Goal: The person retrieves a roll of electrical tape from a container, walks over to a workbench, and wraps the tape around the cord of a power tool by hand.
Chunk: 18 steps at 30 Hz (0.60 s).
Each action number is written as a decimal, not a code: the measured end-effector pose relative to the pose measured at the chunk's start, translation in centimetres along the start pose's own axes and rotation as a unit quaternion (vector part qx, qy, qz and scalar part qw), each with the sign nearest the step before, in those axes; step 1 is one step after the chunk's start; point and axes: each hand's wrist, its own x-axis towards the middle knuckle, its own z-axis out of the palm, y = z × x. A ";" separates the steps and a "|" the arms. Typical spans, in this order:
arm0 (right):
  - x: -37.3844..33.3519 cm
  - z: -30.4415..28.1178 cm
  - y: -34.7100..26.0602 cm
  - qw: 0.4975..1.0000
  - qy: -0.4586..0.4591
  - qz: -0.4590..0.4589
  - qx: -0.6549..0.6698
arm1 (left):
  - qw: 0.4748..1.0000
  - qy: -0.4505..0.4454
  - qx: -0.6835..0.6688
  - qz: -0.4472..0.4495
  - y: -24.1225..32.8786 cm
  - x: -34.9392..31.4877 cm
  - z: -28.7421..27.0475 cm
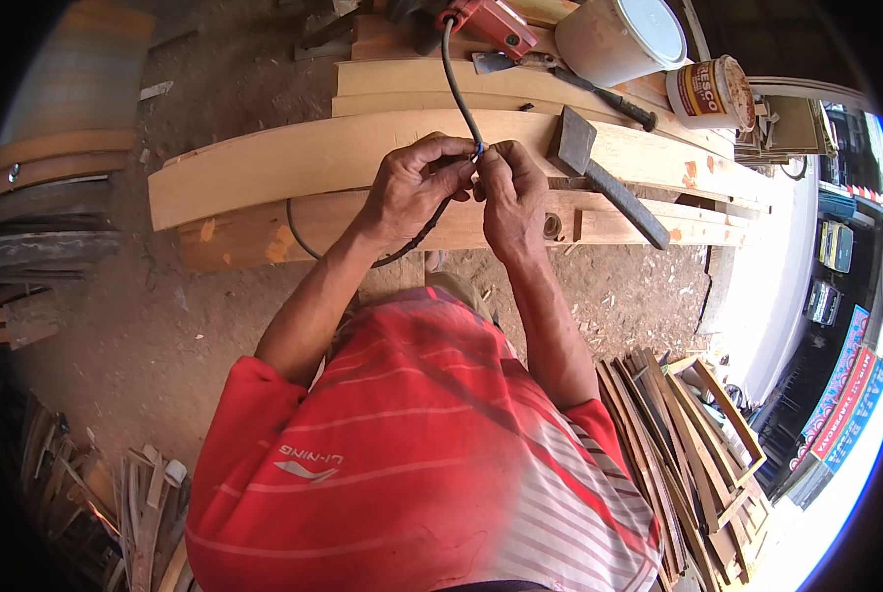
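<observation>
A matt black, rubbery-looking cable (458, 84) crosses smooth, pale wood planks (293, 153) at twelve o'clock, below a red, plastic-looking power tool (493, 25) with a slight sheen. At one o'clock stands a smooth white plastic bucket (604, 44); at two, a dull, dark, metal-headed hammer (574, 146). Rough wood scraps (693, 454) lie at four, a cloth shirt (392, 424) shows at six, dusty earth (229, 311) at nine.

Left hand (412, 187) pinches; right hand (513, 195) likewise (close together)
</observation>
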 end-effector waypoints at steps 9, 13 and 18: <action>0.1 -1.4 0.5 0.991 -0.073 0.063 0.091 | 0.998 0.017 -0.038 -0.037 0.3 -0.4 -0.8; 0.5 -2.6 -0.1 0.974 -0.045 -0.147 -0.166 | 0.993 0.034 -0.079 -0.079 1.4 -0.6 -0.6; 2.5 -3.9 0.0 0.866 -0.086 -0.384 -0.308 | 0.992 0.023 -0.094 -0.086 2.0 -0.4 -0.5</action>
